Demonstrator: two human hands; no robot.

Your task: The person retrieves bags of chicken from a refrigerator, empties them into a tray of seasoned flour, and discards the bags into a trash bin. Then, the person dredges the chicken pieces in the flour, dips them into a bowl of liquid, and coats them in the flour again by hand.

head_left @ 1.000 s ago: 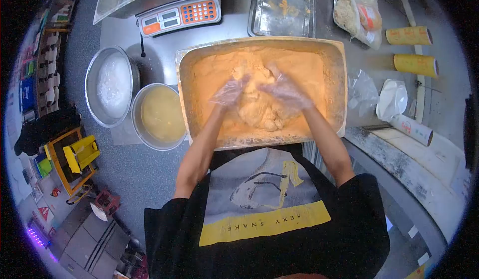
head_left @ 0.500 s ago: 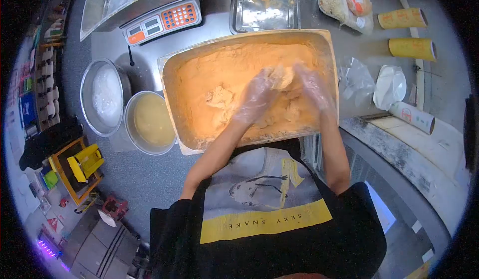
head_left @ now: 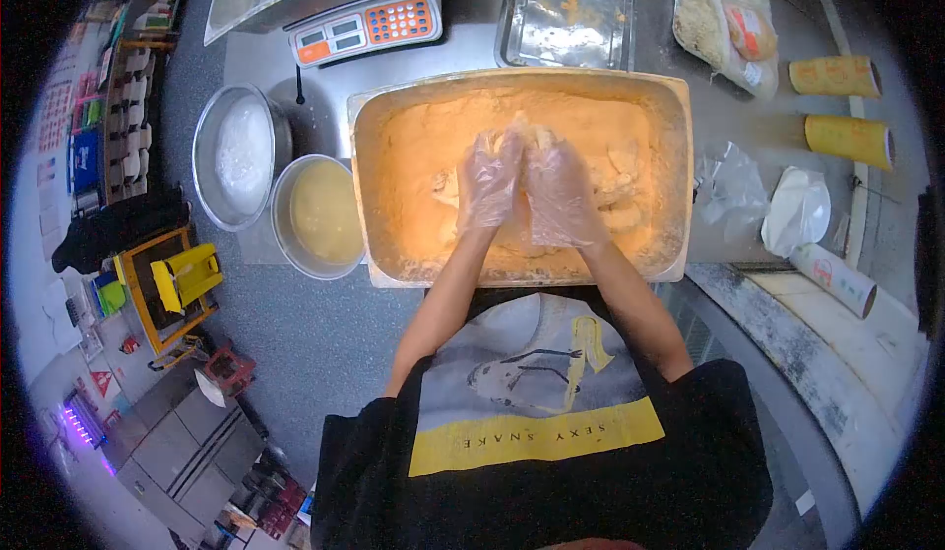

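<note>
Both hands are in clear plastic gloves over a large tub [head_left: 672, 171] of orange breading powder [head_left: 423, 117]. My left hand [head_left: 492, 178] and my right hand [head_left: 558, 188] are side by side near the tub's middle, fingers curled inward and dusted with powder. Between the fingertips shows part of a powder-coated piece of food [head_left: 536, 137], mostly hidden; its kind I cannot make out. Coated lumps [head_left: 615, 181] lie in the powder right of my right hand, and another lump [head_left: 445, 188] sits left of my left hand.
Left of the tub stand a bowl of pale yellow liquid [head_left: 330, 220] and a metal bowl with white contents [head_left: 243, 156]. Behind are a digital scale [head_left: 369, 27] and a metal tray [head_left: 566, 24]. Bagged food [head_left: 724, 24], cardboard tubes [head_left: 847, 142] and plastic bags [head_left: 730, 191] lie right.
My hands were apart and blurred around the coated piece; now they are drawn together, further left over the tub, with fingers curled in. The whole view has shifted slightly.
</note>
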